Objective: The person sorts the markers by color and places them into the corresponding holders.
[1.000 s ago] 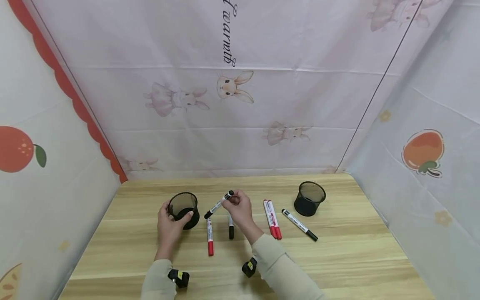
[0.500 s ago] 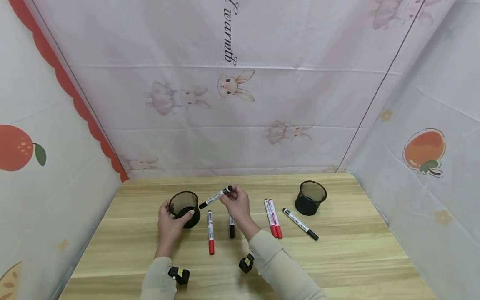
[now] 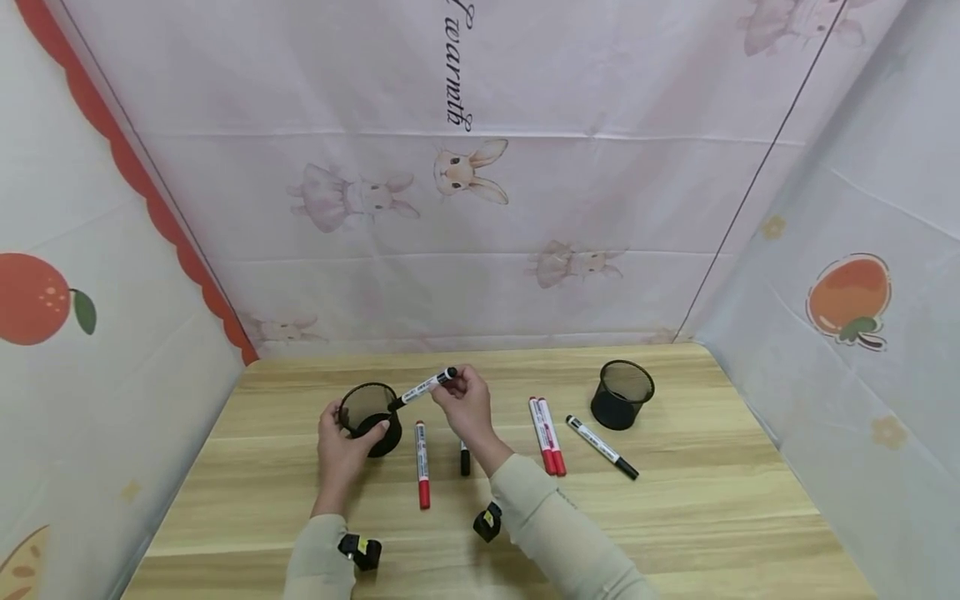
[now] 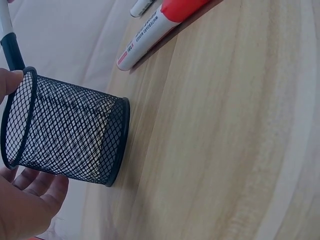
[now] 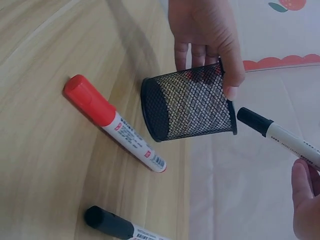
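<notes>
My left hand (image 3: 342, 454) grips a black mesh pen cup (image 4: 70, 130) at the left of the table, thumb at the rim and fingers round the far side. Between thumb and fingers, my right hand (image 3: 468, 408) pinches a white whiteboard marker (image 3: 422, 389) with a black cap. The marker slants down to the left, and its capped end (image 5: 254, 121) is right at the cup's rim in the right wrist view. No marker shows inside this cup. A red-capped marker (image 3: 423, 467) lies just right of the cup, and a black-capped marker (image 3: 465, 458) lies partly hidden under my right hand.
Two red-capped markers (image 3: 547, 437) lie side by side right of my right hand. Another black-capped marker (image 3: 602, 447) lies slanted near a second mesh cup (image 3: 617, 412) at the back right. Printed cloth walls (image 3: 480, 300) stand behind the wooden table (image 3: 697, 517) and at both sides.
My right hand has moved left and slightly up, bringing the marker's capped end from beside the cup to its rim. The left hand keeps its grip on the cup.
</notes>
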A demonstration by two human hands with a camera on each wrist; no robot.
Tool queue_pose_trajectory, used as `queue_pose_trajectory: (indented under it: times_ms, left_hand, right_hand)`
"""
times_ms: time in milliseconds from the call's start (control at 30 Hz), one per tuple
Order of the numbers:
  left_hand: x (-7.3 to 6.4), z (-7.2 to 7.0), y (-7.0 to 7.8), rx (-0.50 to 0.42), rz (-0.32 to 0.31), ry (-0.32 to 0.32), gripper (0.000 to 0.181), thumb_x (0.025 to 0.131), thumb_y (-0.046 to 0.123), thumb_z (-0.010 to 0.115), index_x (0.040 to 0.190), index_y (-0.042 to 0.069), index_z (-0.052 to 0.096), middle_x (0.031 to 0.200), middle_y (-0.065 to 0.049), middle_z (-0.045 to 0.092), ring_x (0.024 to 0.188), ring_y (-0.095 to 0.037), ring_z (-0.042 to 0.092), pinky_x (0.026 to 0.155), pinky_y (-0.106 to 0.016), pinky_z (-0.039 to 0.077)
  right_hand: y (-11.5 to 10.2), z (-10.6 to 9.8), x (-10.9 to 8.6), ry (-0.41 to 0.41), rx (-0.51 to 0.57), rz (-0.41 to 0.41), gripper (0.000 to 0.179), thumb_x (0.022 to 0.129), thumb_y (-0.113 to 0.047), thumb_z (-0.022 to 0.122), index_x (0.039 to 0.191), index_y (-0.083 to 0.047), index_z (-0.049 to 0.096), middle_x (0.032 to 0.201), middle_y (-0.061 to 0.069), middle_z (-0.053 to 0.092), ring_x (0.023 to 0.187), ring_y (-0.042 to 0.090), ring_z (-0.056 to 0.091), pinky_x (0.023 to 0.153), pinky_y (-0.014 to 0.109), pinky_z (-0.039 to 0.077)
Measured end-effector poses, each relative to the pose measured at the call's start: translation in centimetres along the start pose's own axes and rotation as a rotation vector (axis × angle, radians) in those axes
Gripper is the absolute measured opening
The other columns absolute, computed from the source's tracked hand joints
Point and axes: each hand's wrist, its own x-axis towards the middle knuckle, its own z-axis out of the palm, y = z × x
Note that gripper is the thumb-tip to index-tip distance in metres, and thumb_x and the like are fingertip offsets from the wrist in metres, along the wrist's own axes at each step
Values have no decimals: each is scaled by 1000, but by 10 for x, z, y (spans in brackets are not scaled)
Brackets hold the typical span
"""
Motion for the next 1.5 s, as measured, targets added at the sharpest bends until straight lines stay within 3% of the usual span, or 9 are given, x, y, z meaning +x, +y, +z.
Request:
queue_pose_trajectory:
  times_ms: [300, 500, 733, 967, 1200, 1500]
  left_hand:
    - [0, 0, 1, -10, -10, 1, 90, 69, 20, 83, 139, 3, 28, 137, -21, 37, 126, -33, 34, 101, -49, 30]
    - [-1, 0, 0, -13, -15, 0, 91, 70, 20, 83, 139, 2, 27, 137, -21, 36, 125, -33, 34, 101, -49, 30]
    - [0, 1, -1, -14, -27, 3, 91, 70, 20, 83, 140, 3, 28, 136, -21, 37, 124, -34, 35, 101, -49, 30]
    - [2, 0, -1, -41, -3, 11, 88, 69, 16, 83, 138, 2, 30, 135, -22, 38, 123, -36, 36, 100, -49, 31]
    - [2, 0, -2, -45, 2, 15, 86, 70, 15, 82, 138, 2, 30, 134, -21, 38, 124, -36, 35, 100, -48, 31]
    - [1, 1, -4, -56, 9, 4, 89, 70, 17, 82, 139, 1, 28, 136, -20, 37, 125, -36, 34, 100, -49, 31]
  right_hand:
    - [10, 3, -2, -33, -40, -12, 18, 83, 7, 63, 98, 10, 55, 93, 22, 64, 86, 25, 63, 72, 27, 53]
    - [18, 8, -2, -34, -88, -55, 15, 81, 8, 64, 95, 7, 58, 88, 17, 65, 81, 20, 63, 68, 26, 53]
    - [48, 9, 10, -28, -148, -58, 14, 84, -1, 66, 97, 1, 62, 87, 10, 66, 78, 17, 63, 68, 24, 53]
    - [50, 11, 19, -73, -199, -73, 15, 86, -5, 66, 100, -2, 63, 87, 5, 66, 78, 12, 62, 67, 23, 53]
    - [53, 19, 21, -142, -238, -46, 13, 87, -8, 66, 99, -4, 64, 85, 1, 66, 75, 9, 62, 65, 22, 52]
    - [59, 26, 18, -153, -271, 11, 12, 86, -11, 67, 97, -5, 65, 81, -2, 64, 71, 8, 59, 59, 22, 51]
